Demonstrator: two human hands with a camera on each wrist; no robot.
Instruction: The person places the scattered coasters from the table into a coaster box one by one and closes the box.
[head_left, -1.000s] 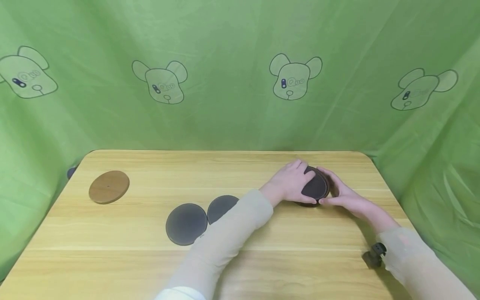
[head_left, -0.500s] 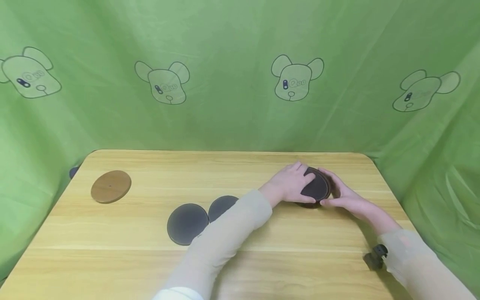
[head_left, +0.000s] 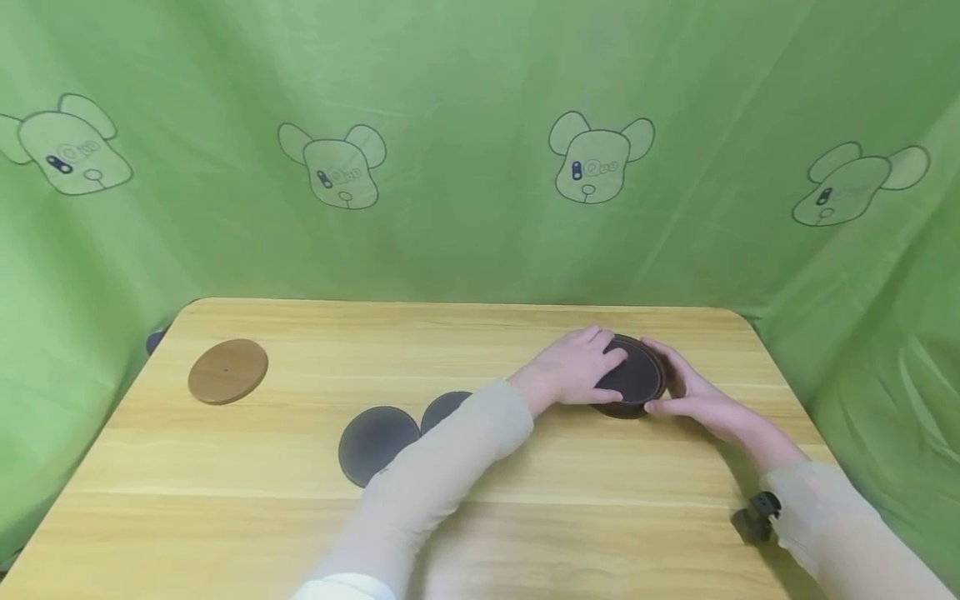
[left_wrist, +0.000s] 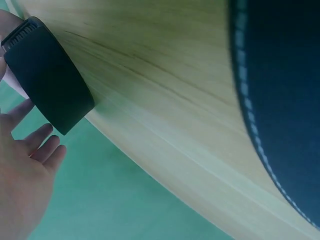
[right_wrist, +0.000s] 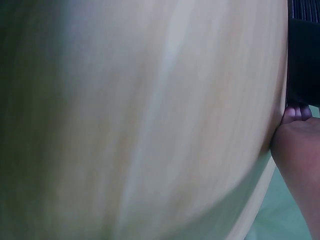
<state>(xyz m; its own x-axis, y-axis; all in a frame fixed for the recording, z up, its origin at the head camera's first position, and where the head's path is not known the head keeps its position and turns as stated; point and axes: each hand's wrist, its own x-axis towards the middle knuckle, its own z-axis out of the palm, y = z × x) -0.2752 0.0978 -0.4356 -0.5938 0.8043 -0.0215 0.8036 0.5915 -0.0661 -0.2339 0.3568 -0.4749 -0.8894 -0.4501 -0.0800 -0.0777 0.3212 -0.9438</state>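
A dark round coaster holder stands at the back right of the table, with a black coaster on top. My right hand grips the holder's right side between thumb and fingers. Over its left part lies my left hand, fingers spread and thumb towards the near rim. In the left wrist view, that hand's fingers look loosely extended beside the holder's black wall; ribbed edges show at one end. The right wrist view catches only part of the holder and hand.
Two black round coasters lie left of centre, one partly under my left sleeve. A brown wooden disc lies at the back left of the table. Green curtains hang behind and at both sides.
My left hand has drawn slightly left across the holder, uncovering more of the black coaster on top. The right hand keeps its grip. The head view has shifted slightly.
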